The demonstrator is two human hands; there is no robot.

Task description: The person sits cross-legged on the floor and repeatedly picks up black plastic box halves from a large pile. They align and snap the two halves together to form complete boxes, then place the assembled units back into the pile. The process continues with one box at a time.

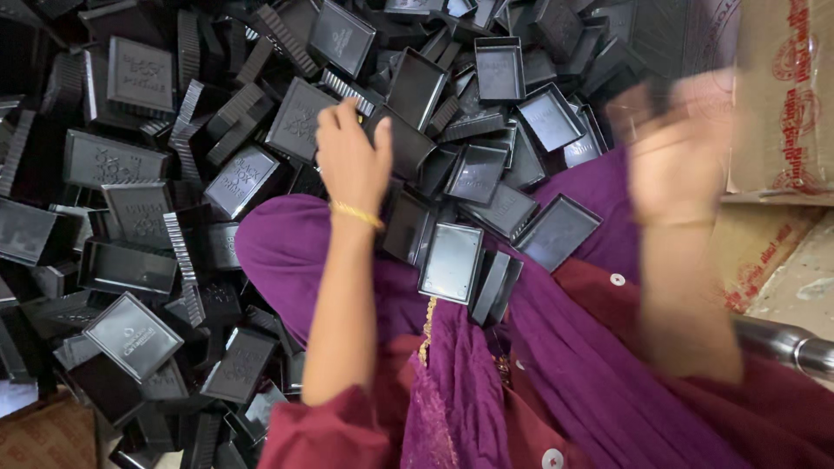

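Left hand reaching into heap of black plastic trays, fingers curled on edge of one tray. Right hand raised near cardboard box, motion-blurred; grip impossible to tell. Several trays lying on purple cloth over lap. Large unsorted heap left; no finished stack visible.

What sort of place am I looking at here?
Probably a small packing or sorting workshop: a big heap of identical black plastic trays fills the view, a cardboard box stands beside it, and the left hand reaches into the pile.
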